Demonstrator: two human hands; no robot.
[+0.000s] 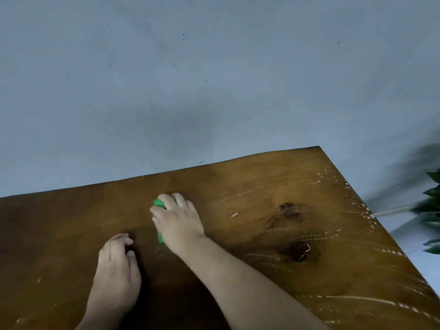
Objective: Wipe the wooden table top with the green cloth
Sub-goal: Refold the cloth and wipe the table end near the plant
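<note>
Green cloth (159, 205), crumpled wad under right hand (179, 222)

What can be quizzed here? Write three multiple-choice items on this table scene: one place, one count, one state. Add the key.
1. Where is the green cloth?
A) in a bucket
B) under the right hand
C) draped on a chair

2. How many dark knots mark the wooden table top?
A) none
B) two
C) five

3. What is the left hand doing?
A) holding a bottle
B) gripping the cloth
C) resting on the wood, holding nothing

Key:
1 B: the fingers cover the cloth, with green showing at the hand's edges.
2 B: two dark patches lie to the right of the hands.
3 C: its fingers lie loosely curled on the wood.
</note>
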